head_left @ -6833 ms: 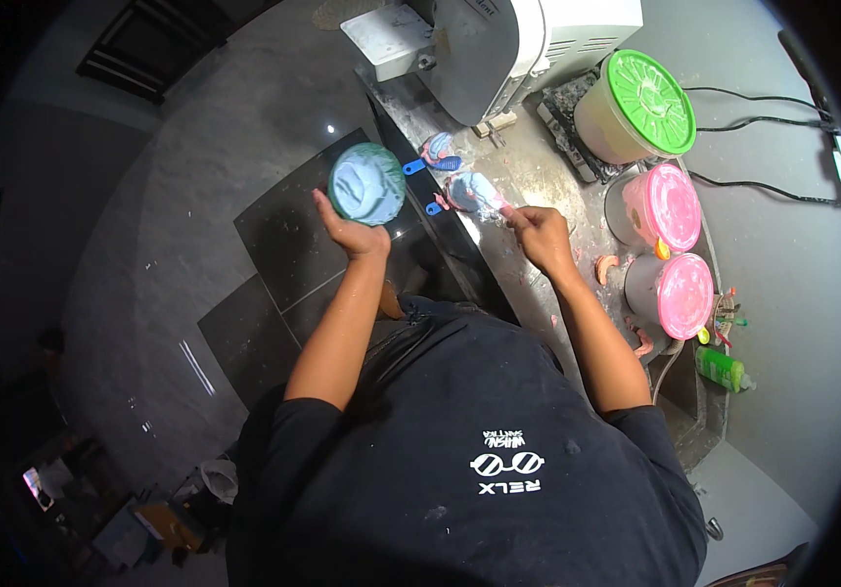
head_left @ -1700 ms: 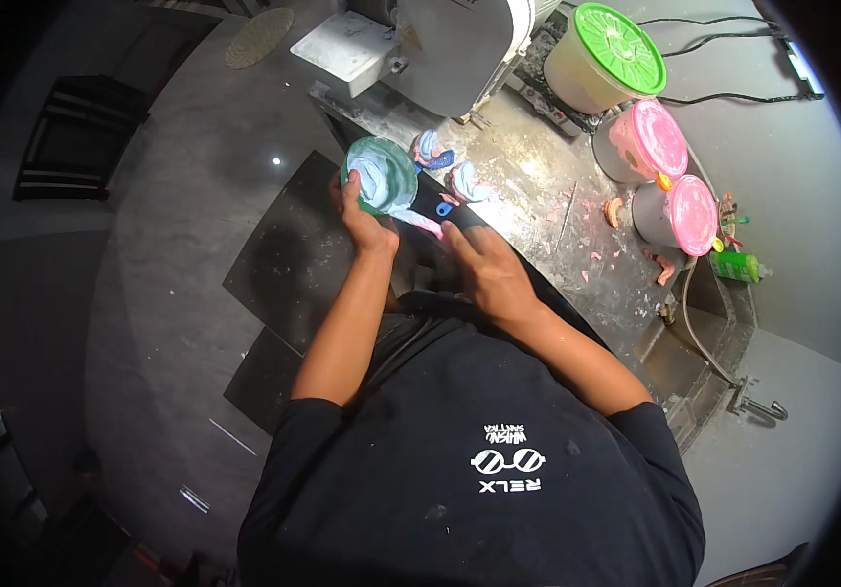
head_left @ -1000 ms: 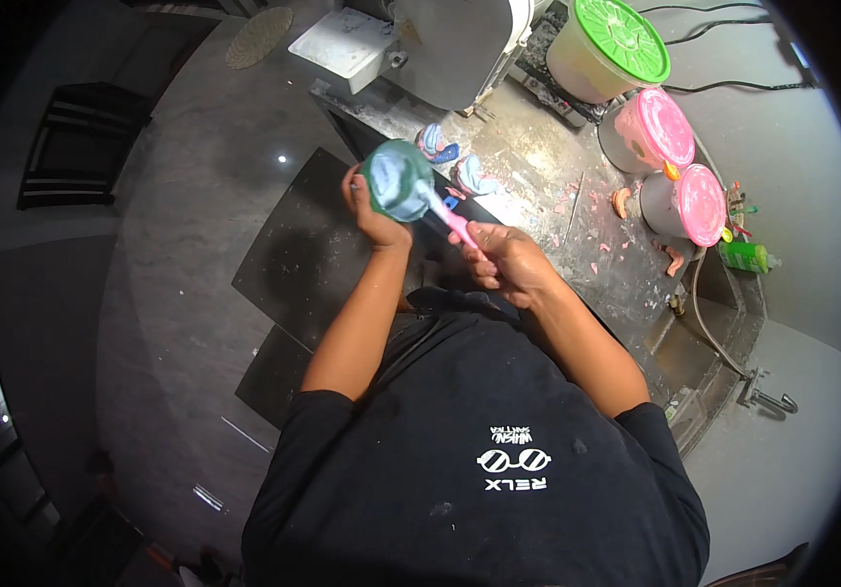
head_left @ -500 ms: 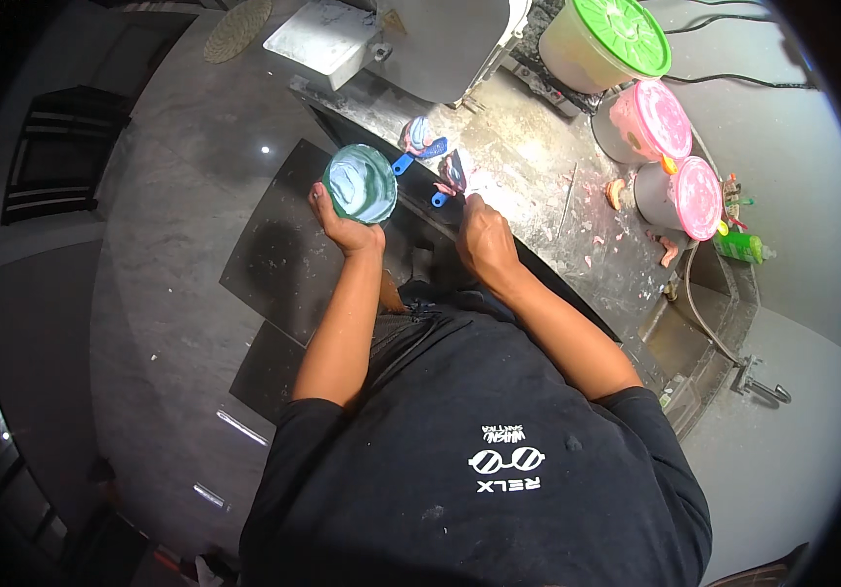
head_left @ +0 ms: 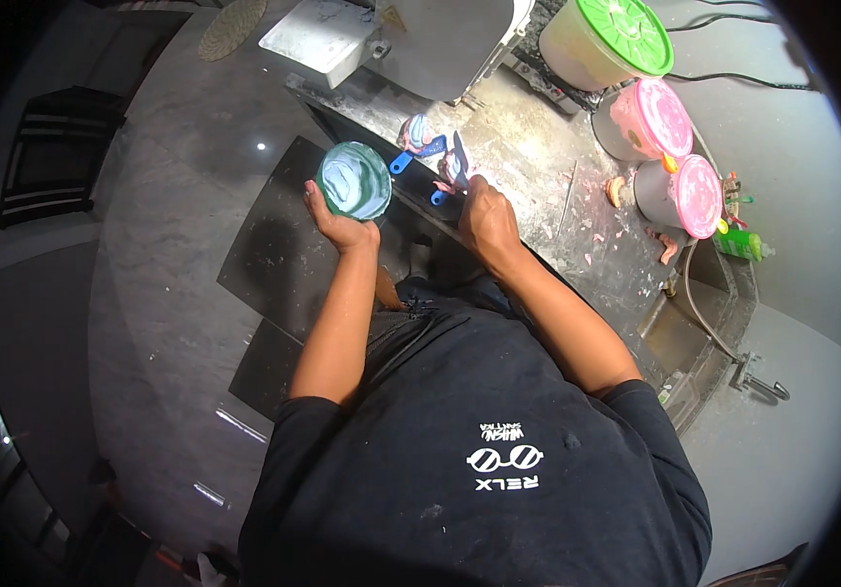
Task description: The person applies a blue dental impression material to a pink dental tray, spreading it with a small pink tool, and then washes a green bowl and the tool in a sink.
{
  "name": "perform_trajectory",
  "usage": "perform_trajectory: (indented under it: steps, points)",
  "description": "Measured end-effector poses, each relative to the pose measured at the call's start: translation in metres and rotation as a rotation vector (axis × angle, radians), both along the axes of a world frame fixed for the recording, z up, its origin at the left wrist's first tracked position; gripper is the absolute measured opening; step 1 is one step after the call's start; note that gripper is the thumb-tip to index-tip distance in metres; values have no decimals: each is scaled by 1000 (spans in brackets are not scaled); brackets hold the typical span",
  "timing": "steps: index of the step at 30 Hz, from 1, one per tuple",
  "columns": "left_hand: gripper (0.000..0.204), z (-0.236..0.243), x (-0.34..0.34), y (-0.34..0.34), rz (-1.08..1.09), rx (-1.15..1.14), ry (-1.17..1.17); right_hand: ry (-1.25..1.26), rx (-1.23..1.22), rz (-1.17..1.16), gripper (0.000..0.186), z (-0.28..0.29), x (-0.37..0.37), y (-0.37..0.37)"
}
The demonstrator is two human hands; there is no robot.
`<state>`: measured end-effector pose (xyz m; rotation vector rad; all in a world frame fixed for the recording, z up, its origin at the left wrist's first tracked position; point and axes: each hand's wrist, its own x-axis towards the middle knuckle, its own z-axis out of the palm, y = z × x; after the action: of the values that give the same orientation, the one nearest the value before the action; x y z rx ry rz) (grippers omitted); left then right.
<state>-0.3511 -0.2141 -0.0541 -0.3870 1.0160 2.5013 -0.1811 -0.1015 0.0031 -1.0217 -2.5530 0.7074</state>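
My left hand (head_left: 340,225) is wrapped round a green mixing bowl (head_left: 385,186) from below, off the counter's front edge. Pale bluish-white paste (head_left: 347,183) coats the inside of the bowl. My right hand (head_left: 490,217) is closed on a spatula, whose dark blade (head_left: 460,151) points away from me; its handle is hidden in the fist. Just beyond that fist, a blue-handled dental impression tray (head_left: 438,198) with pink material lies at the counter edge, partly behind the blade. Farther left rests a second blue impression tray (head_left: 402,161), filled with pink and pale blue material.
Pink crumbs litter the metal-grey counter (head_left: 538,166), where a thin rod (head_left: 568,196) lies. A green-lidded tub (head_left: 601,49) and two pink-lidded tubs (head_left: 647,122) line the back. To the right are a sink (head_left: 675,333) and faucet (head_left: 761,380). A large white machine (head_left: 440,44) stands far left.
The spatula blade has swung up into plainer view beside the nearer tray. My right fist has turned slightly and dropped a little, and the bowl has shifted slightly left with its paste more visible.
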Motion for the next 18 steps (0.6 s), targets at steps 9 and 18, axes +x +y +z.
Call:
perform_trajectory:
  steps: [9,18]
  points:
    - [60,6,-1,-2,21,-64,-17,81,-78,-52,10,21,3,9]
    - [67,40,23,7,-242,-6,-57,28,-559,9,21,110,22,-7]
